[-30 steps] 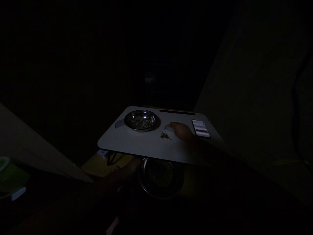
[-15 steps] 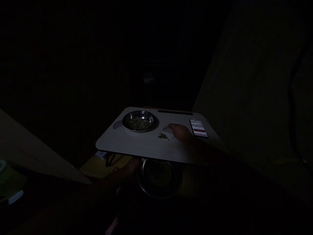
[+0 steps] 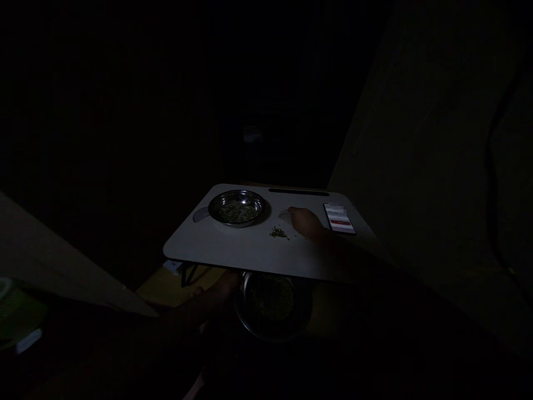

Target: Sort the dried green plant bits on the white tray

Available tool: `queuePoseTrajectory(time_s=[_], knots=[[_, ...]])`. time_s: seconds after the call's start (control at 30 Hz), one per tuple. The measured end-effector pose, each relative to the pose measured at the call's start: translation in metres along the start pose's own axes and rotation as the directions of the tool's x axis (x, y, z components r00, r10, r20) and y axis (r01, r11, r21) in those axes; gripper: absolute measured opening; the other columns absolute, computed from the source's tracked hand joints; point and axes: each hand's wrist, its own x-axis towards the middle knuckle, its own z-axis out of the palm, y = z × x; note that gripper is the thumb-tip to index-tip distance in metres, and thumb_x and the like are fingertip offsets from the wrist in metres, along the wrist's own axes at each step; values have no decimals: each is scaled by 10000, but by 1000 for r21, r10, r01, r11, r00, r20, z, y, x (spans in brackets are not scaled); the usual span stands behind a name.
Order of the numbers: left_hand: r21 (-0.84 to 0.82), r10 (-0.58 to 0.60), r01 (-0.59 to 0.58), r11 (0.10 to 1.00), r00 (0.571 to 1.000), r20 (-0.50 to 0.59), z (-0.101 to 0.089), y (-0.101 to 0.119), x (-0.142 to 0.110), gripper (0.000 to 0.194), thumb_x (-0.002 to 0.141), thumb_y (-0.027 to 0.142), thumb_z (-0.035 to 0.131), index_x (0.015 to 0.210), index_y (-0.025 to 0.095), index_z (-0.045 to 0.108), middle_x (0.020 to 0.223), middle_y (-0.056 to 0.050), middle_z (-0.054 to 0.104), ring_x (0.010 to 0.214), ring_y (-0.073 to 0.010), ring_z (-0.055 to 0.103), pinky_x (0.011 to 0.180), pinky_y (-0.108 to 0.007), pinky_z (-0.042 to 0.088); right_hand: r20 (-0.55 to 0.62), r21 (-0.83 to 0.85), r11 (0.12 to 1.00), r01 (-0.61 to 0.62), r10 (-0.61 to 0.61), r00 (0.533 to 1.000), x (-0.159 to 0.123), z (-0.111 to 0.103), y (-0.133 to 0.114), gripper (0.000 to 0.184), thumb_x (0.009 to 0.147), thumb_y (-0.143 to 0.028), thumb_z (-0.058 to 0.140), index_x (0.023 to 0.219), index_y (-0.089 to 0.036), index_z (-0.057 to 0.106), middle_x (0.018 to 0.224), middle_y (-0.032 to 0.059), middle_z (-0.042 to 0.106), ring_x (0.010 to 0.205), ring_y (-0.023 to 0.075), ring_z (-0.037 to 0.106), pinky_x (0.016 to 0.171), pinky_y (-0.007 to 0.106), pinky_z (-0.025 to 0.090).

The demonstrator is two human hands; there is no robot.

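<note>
My right hand [image 3: 307, 223] is closed on a small pale, see-through piece [image 3: 285, 216] whose kind I cannot make out, low over a white folding table [image 3: 233, 250]. Just in front of it lies a small heap of greenish grains [image 3: 278, 233]. Below the table's near edge, my left hand [image 3: 228, 281] grips the rim of a large steel bowl [image 3: 266, 334] that holds more greenish grains; its fingers are partly lost in the dark. On the table at the left stands another steel bowl [image 3: 236, 224] with pale and green grains in it.
A phone [image 3: 340, 218] with a lit screen lies at the table's right side. A dark slot [image 3: 298, 192] runs along the far edge. Walls rise on the right [image 3: 416, 183] and low left [image 3: 62, 255]. The room is very dark.
My right hand has drawn the pale piece slightly up and away from the heap of grains. My left hand stays at the lower bowl's rim. The view has shifted a little.
</note>
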Motion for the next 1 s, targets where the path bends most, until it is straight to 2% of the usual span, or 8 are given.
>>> queuePoseTrajectory(time_s=[0.23, 0.37, 0.47, 0.57, 0.7, 0.83, 1.0], knots=[[-2, -17, 17, 1000, 1000, -13, 0, 5, -4, 158, 529, 76, 433, 649, 146, 506, 462, 17, 463, 434, -109, 421, 425, -217, 312, 7, -2, 1000, -12, 12, 1000, -6, -4, 10, 337, 791, -178, 322, 1100, -186, 457, 951, 85, 591, 806, 159, 548, 655, 229, 380], [36, 18, -18, 999, 1000, 9, 1, 3, 2, 147, 507, 60, 418, 611, 140, 485, 464, 14, 455, 443, -108, 418, 422, -210, 303, -8, 11, 1000, 22, -22, 1000, -15, -4, 19, 343, 790, -181, 320, 1104, -208, 453, 964, 60, 589, 808, 156, 543, 651, 228, 371], [66, 39, -37, 997, 999, -27, 1, -2, 9, 180, 492, 56, 423, 637, 143, 485, 520, 7, 479, 473, -109, 423, 433, -210, 307, -21, 12, 999, 38, -38, 999, -22, -3, 28, 329, 794, -206, 312, 1086, -216, 462, 947, 57, 591, 797, 162, 541, 623, 227, 362], [38, 57, -57, 998, 998, -9, 3, -5, 12, 95, 537, 96, 410, 602, 147, 457, 526, 2, 467, 478, -105, 421, 437, -210, 309, -27, 14, 998, 60, -60, 998, -29, -2, 37, 320, 798, -218, 300, 1073, -218, 465, 947, 52, 588, 791, 161, 536, 602, 225, 351], [4, 1, -1, 1000, 1000, 13, 4, -4, 10, 33, 562, 131, 409, 538, 148, 424, 481, 3, 424, 448, -107, 407, 431, -224, 307, -28, 29, 996, 89, -88, 996, -34, -2, 48, 291, 801, -218, 304, 1028, -217, 485, 948, 42, 586, 781, 149, 528, 594, 217, 336], [41, 19, -20, 999, 1000, 23, 4, 3, 5, 88, 514, 70, 400, 547, 151, 412, 496, -4, 438, 463, -120, 426, 434, -232, 309, -37, 46, 993, 113, -112, 993, -33, -2, 51, 273, 803, -227, 313, 1009, -212, 492, 937, 36, 585, 773, 144, 524, 586, 210, 327], [61, -36, 35, 998, 999, 17, 4, 8, 4, 161, 481, 24, 393, 587, 141, 429, 489, 4, 437, 448, -108, 413, 414, -217, 295, -53, 71, 988, 134, -131, 990, -25, -2, 46, 270, 793, -205, 331, 1005, -208, 499, 925, 40, 591, 775, 147, 524, 590, 210, 325]])
